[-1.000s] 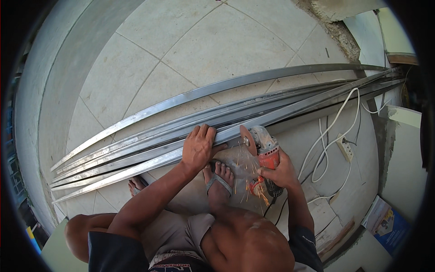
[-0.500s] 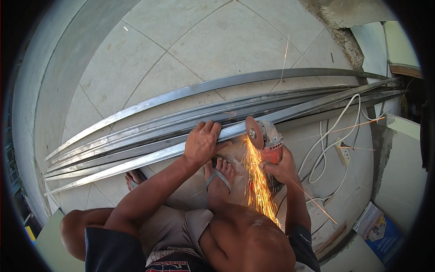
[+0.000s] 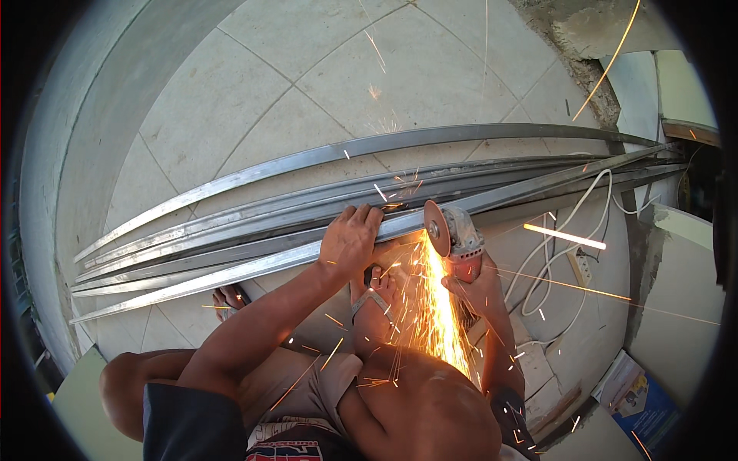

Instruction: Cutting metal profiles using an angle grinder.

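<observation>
My right hand (image 3: 475,290) is wrapped round the red body of an angle grinder (image 3: 463,244). The reddish-brown cutting disc (image 3: 437,229) stands edge-on against the nearest metal bar (image 3: 307,253), a long silvery profile. A thick stream of orange sparks (image 3: 440,307) pours from the contact down toward my right leg. Left of the disc, my left hand (image 3: 350,237) clasps the same bar from above, its fingers curled over the far edge. Whether the disc has passed through the bar cannot be made out.
Several more metal profiles (image 3: 231,209) lie behind the bar on the floor tiles (image 3: 361,84). A white cable (image 3: 547,269) loops at the right near a power strip (image 3: 580,267). My sandalled foot (image 3: 375,296) is close to the sparks. A blue printed box (image 3: 642,399) lies lower right.
The spark stream has grown brighter and wider, and sparks now scatter across the floor and upward. Hands, grinder and bar keep nearly the same places; the view has shifted slightly.
</observation>
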The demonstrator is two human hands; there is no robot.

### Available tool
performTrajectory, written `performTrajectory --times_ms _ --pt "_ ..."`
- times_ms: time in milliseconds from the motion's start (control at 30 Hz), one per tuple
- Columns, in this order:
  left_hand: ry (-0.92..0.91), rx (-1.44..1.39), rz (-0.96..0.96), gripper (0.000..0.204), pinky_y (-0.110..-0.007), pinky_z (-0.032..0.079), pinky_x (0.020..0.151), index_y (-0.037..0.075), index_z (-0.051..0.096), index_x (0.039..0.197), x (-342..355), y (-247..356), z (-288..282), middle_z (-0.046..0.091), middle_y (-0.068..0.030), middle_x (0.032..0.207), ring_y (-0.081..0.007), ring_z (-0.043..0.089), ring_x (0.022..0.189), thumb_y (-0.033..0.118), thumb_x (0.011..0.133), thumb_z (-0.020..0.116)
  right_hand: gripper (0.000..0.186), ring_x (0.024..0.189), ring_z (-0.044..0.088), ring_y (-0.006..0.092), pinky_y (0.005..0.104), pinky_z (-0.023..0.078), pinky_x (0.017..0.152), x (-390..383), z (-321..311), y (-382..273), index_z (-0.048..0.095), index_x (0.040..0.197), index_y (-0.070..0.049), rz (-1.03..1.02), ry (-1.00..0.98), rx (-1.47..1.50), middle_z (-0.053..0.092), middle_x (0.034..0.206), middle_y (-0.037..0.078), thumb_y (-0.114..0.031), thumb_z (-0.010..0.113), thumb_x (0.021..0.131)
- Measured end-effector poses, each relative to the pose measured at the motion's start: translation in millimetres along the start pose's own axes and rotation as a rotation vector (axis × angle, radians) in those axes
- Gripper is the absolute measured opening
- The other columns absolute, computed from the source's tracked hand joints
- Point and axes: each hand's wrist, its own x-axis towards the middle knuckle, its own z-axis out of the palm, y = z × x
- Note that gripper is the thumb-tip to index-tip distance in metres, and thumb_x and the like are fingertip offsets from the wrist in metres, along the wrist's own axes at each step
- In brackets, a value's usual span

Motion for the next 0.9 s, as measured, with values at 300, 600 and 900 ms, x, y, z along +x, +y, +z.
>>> performTrajectory --times_ms 300,600,900 --pt "-0.057 -0.030 -0.052 0.052 -0.042 0.055 0.087 0.003 0.059 0.106 -1 3 -4 0.063 -0.0128 0.104 -0.0323 0.063 0.098 0.037 0.077 0.085 0.061 0.098 0.067 0.0168 0.0353 0.055 0.089 -3 -3 9 0.060 0.123 0.000 -0.007 -0.007 -0.003 0.070 0.109 0.008 -0.016 0.087 0.070" --pt "-0.061 -0.034 -0.076 0.057 -0.043 0.054 0.089 0.003 0.057 0.110 1 0 -1 0.062 -0.0138 0.107 -0.0339 0.063 0.103 0.035 0.074 0.088 0.064 0.098 0.068 0.0210 0.0376 0.055 0.090 -6 -18 2 0.061 0.124 0.000 0.013 -0.026 0.044 0.071 0.110 0.012 -0.021 0.087 0.070" --pt "-0.065 -0.009 -0.086 0.057 -0.044 0.053 0.091 0.003 0.056 0.112 1 3 -2 0.061 -0.0146 0.109 -0.0344 0.062 0.105 0.035 0.075 0.087 0.067 0.103 0.070 0.0225 0.0383 0.054 0.093 4 -10 0 0.061 0.128 -0.002 0.035 -0.037 -0.019 0.072 0.114 0.013 -0.021 0.087 0.070"
